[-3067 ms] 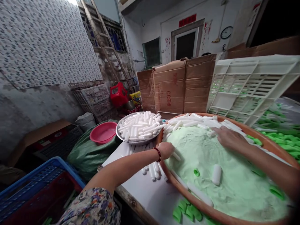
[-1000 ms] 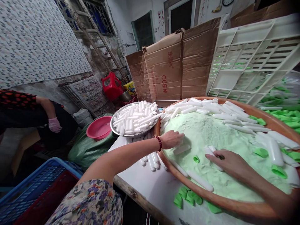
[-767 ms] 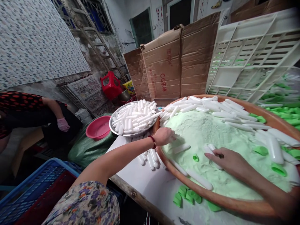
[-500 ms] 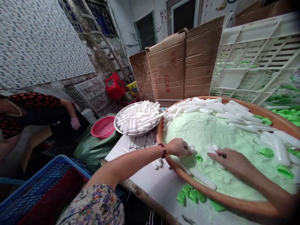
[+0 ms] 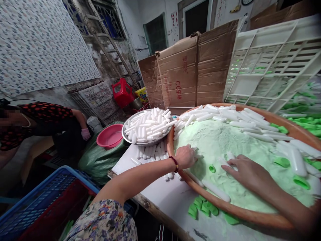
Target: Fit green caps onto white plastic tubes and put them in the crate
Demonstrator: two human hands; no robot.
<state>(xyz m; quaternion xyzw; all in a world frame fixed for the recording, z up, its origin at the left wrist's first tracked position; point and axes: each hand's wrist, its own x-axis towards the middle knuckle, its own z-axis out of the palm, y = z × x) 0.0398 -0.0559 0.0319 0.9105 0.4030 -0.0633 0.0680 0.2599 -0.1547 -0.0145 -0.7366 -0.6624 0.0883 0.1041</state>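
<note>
A wide orange-brown basin (image 5: 250, 214) holds a heap of pale green powder (image 5: 213, 134). Over the powder at the basin's left side, my left hand (image 5: 186, 156) is closed on a powder-dusted white plastic tube (image 5: 198, 155), partly hidden by the fingers. Farther right, my right hand (image 5: 247, 170) is closed, thumb and fingers around a white plastic tube (image 5: 224, 163) at the powder. Between both hands a small green cap (image 5: 212, 168) lies on the powder. Two long white tubes rest along the near rim, and many more white tubes (image 5: 233, 115) line the far side.
Left of the basin, a metal bowl (image 5: 122, 132) is heaped with white tubes. Green caps (image 5: 200, 207) lie on the white table (image 5: 170, 204). Cardboard (image 5: 180, 73) and a white crate (image 5: 271, 63) stand behind. A blue crate (image 5: 62, 174) and another person (image 5: 47, 117) are at left.
My left hand has moved left and slightly up with its tube. My right hand has shifted a little and turned palm-down over the powder. The other person has moved slightly right.
</note>
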